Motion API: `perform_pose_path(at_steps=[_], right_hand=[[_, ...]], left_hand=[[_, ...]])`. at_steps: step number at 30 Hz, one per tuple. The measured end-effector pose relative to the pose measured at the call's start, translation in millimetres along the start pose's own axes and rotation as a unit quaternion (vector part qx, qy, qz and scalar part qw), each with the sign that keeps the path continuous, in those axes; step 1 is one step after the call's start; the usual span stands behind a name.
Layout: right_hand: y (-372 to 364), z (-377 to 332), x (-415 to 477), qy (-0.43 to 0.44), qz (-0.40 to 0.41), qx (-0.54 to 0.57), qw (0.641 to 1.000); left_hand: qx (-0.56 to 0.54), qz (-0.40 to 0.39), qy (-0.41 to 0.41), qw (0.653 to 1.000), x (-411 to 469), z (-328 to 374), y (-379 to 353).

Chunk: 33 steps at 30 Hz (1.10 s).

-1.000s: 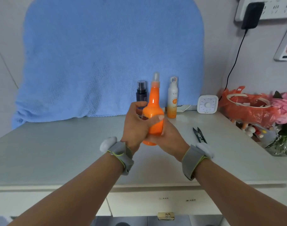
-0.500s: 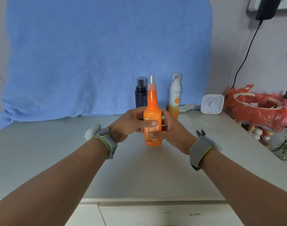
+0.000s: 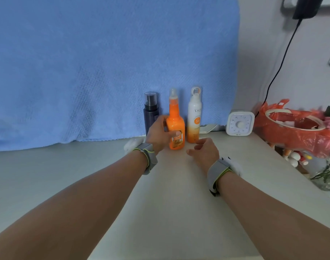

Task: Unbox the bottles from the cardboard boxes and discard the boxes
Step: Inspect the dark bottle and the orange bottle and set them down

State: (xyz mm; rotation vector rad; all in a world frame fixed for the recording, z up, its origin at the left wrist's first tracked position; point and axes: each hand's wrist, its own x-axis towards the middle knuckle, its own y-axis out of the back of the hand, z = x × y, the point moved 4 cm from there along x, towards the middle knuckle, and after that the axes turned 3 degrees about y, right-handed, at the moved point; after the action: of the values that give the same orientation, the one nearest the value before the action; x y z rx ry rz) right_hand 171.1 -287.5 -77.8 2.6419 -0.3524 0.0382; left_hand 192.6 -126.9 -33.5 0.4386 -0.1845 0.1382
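An orange bottle (image 3: 176, 126) with a clear cap stands upright on the pale countertop (image 3: 179, 194), between a dark bottle (image 3: 150, 111) on its left and a white and orange spray bottle (image 3: 194, 117) on its right. My left hand (image 3: 159, 135) is wrapped around the orange bottle's lower body, thumb across its label. My right hand (image 3: 203, 150) hovers just right of it, fingers loosely curled and holding nothing. No cardboard box is in view.
A blue towel (image 3: 104, 62) hangs behind the bottles. A white round-dial timer (image 3: 240, 123) sits at the back right. An orange plastic bag (image 3: 295, 128) over a basket, flowers and a glass vase (image 3: 327, 177) crowd the right edge. A black cable (image 3: 280, 59) hangs from a wall plug.
The orange bottle has moved away from me and down onto the counter in line with the other two. My right hand has let go of it and drawn back.
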Motion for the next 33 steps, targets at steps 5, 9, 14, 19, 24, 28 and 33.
perform_pose_path(at_steps=[5, 9, 14, 19, 24, 28, 33], right_hand=[[-8, 3, 25, -0.029, 0.067, -0.028, 0.997], [-18, 11, 48, -0.025, 0.123, -0.031, 0.992], [-26, 13, 61, 0.045, 0.139, -0.029, 0.989], [-25, 15, 65, 0.066, 0.097, -0.019, 0.993], [-23, 14, 60, 0.092, 0.068, -0.019, 0.993], [-24, 14, 60, 0.087, 0.084, -0.006, 0.993], [-23, 14, 62, 0.087, 0.073, -0.023, 0.993]], left_hand=[[0.002, -0.002, -0.001, 1.0, 17, 1, -13], [0.053, 0.015, -0.006, 0.998, 22, -1, -19], [0.143, 0.052, -0.002, 0.988, 25, -4, -23], [0.187, 0.046, -0.014, 0.981, 29, -9, -17], [0.208, 0.066, -0.02, 0.976, 28, -9, -18], [0.236, 0.099, 0.008, 0.967, 26, -6, -15], [0.251, 0.092, 0.039, 0.963, 26, -10, -16]])
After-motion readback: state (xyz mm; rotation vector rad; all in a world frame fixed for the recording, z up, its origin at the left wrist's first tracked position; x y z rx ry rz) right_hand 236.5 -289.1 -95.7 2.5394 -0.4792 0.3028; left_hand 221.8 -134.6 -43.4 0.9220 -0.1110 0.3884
